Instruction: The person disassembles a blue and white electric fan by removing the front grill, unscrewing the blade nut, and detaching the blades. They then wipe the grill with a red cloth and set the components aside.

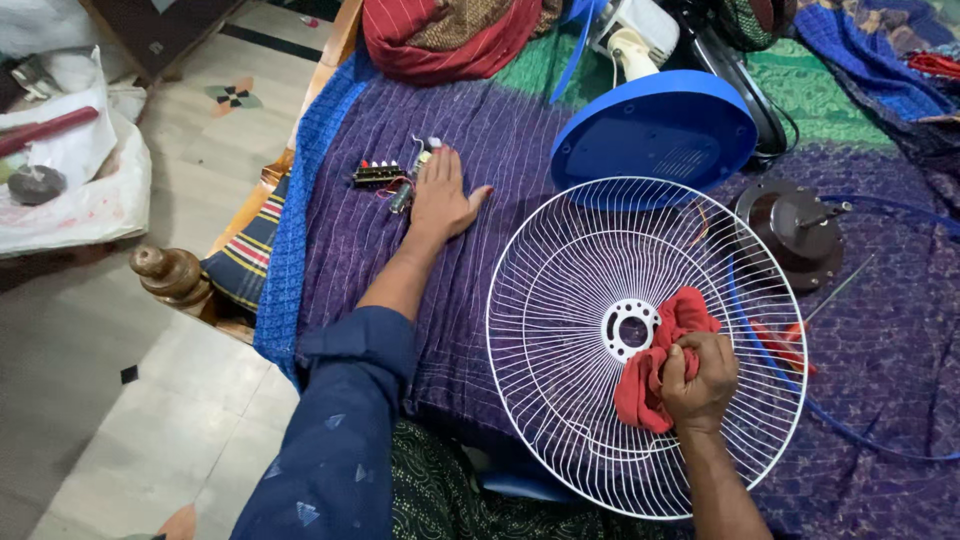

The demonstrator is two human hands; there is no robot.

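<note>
- Purple striped cloth [480, 330] covers a bed, with a blue woven edge along its left side and pale floor tiles beyond it.
- On this cloth lies a round white wire fan guard [560, 300], flat, with a white ring-shaped hub at its middle.
- The right hand [700, 380] is curled into a fist around a crumpled red rag [655, 365], pressing it onto the wires just right of the hub.
- The left hand [440, 195] rests flat on the cloth, fingers spread and holding nothing, well apart from the guard.
- Its fingertips touch a small bundle of wired electrical parts [412, 180]; just left of that lies a small dark circuit board with red tips [377, 172].
- A dark blue sleeve covers the left forearm; the right forearm is bare.
- Behind the guard stands a round blue plastic fan base [655, 130], tilted, its lower rim touching or overlapping the guard's top edge.
- To the right of the guard sits a dark brown round motor housing [795, 225] with a short shaft.
- A blue cable [770, 355] runs under the guard's right edge, beside a red-handled screwdriver [790, 340].
- At the head of the bed lies a folded red striped fabric [450, 40].
- A carved wooden bedpost knob [165, 270] sticks out at the left.
</note>
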